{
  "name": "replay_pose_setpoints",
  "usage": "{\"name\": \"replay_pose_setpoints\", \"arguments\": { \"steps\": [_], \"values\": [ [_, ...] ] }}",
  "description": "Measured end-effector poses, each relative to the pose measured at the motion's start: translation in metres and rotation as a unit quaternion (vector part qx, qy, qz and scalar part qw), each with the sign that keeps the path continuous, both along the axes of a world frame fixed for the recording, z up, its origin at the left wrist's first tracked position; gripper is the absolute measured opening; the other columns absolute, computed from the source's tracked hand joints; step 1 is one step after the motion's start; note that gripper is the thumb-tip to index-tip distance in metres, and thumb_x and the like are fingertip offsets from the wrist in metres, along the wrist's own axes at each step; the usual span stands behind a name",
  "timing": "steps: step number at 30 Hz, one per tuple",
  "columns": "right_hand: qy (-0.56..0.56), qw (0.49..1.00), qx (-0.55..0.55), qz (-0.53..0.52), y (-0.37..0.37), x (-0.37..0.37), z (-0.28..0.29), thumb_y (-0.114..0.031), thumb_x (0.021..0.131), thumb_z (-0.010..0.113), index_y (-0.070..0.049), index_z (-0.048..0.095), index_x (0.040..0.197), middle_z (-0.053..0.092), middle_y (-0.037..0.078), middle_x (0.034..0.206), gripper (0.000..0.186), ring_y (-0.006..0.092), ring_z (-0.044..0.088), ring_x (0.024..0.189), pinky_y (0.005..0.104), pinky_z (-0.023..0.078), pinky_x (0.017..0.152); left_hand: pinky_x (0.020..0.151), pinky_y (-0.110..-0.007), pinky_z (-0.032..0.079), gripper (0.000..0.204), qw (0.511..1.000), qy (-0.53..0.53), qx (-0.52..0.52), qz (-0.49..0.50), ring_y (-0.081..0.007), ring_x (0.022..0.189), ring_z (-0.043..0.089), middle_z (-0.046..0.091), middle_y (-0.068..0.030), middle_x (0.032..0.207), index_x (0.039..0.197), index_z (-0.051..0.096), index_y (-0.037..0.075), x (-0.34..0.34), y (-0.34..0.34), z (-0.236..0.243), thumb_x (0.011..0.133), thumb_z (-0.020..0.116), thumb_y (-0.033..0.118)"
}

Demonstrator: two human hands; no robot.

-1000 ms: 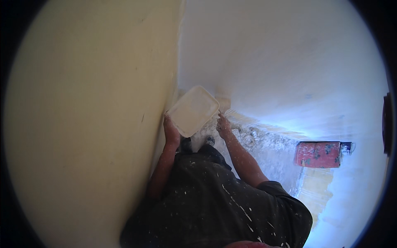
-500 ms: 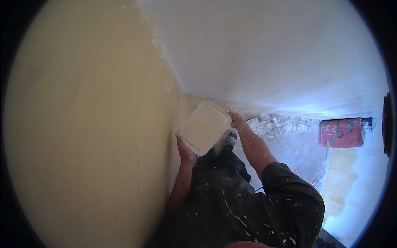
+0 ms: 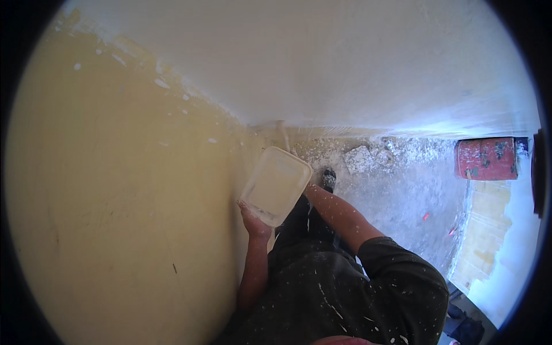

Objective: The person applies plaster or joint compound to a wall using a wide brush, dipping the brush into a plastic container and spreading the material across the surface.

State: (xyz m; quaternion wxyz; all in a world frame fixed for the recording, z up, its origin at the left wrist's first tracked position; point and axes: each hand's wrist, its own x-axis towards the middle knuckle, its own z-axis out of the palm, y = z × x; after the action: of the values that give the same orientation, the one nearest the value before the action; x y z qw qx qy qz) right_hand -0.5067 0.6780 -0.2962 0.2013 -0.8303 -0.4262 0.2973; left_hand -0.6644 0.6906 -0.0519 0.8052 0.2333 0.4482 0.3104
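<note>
A rectangular cream-coloured plastic tub (image 3: pixel 277 187) with rounded corners is held up in front of my body, tilted. My left hand (image 3: pixel 255 223) grips it by the lower left edge, fingers partly under it. My right forearm reaches up to its right side, and my right hand (image 3: pixel 310 188) goes behind the tub, so its fingers are hidden. Just above the tub's far rim a thin pale stick-like piece (image 3: pixel 284 137) shows; I cannot make out what it is or whether I hold it.
Close on my left stands a yellow wall (image 3: pixel 126 190); a white-coated wall (image 3: pixel 356 63) meets it ahead. Pale debris (image 3: pixel 359 158) lies along the white wall's foot on the splattered floor (image 3: pixel 391 201). A worn red drum-like container (image 3: pixel 487 158) is at the far right.
The tub has shifted slightly left and nearer me. My right hand, seen at the tub's right edge before, has gone behind it. The view has turned, showing more of the white wall.
</note>
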Motion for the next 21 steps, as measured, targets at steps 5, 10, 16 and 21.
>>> {"name": "replay_pose_setpoints", "arguments": {
  "steps": [5, 10, 16, 21],
  "values": [
    [-0.039, 0.996, -0.07, -0.047, -0.038, 0.054, 0.002, -0.006, 0.083, 0.045, -0.003, 0.043, 0.129, 0.055, 0.02, 0.111, 0.046, 0.0321, 0.053, 0.102, 0.0378, 0.042, 0.087, 0.107, -0.046, 0.025, 0.067, 0.999, 0.002, 0.035, -0.022, -0.0304, 0.13, 0.033, 0.035, -0.0119, 0.141, 0.137, 0.034, 0.008, 0.001, -0.002, -0.002, 0.094, 0.021, 0.058],
    [-0.137, 0.964, 0.021, -0.227, -0.139, 0.127, -0.031, -0.003, 0.084, 0.042, -0.001, 0.043, 0.13, 0.055, 0.023, 0.118, 0.046, 0.0361, 0.052, 0.11, 0.0398, 0.041, 0.094, 0.108, -0.046, 0.024, 0.065, 1.0, -0.003, 0.005, -0.019, -0.0309, 0.13, 0.031, 0.034, -0.0114, 0.141, 0.137, 0.034, 0.01, 0.002, -0.005, -0.005, 0.094, 0.021, 0.057],
    [-0.29, 0.919, -0.114, -0.243, -0.137, 0.119, -0.061, -0.013, 0.088, 0.044, -0.001, 0.052, 0.121, 0.058, 0.017, 0.115, 0.036, 0.0312, 0.054, 0.108, 0.0402, 0.041, 0.093, 0.107, -0.047, 0.025, 0.068, 0.999, 0.022, 0.023, -0.039, -0.0312, 0.13, 0.032, 0.034, -0.0117, 0.142, 0.138, 0.033, 0.01, -0.009, -0.008, -0.024, 0.093, 0.023, 0.06],
    [-0.141, 0.976, -0.161, -0.045, -0.056, 0.046, -0.071, -0.018, 0.086, 0.049, 0.0, 0.054, 0.119, 0.057, 0.014, 0.116, 0.038, 0.0284, 0.053, 0.11, 0.0388, 0.039, 0.096, 0.107, -0.047, 0.025, 0.068, 0.999, 0.004, 0.012, -0.032, -0.0309, 0.129, 0.033, 0.035, -0.0117, 0.141, 0.138, 0.033, 0.011, -0.003, -0.007, -0.018, 0.092, 0.024, 0.06]
  ]
}}
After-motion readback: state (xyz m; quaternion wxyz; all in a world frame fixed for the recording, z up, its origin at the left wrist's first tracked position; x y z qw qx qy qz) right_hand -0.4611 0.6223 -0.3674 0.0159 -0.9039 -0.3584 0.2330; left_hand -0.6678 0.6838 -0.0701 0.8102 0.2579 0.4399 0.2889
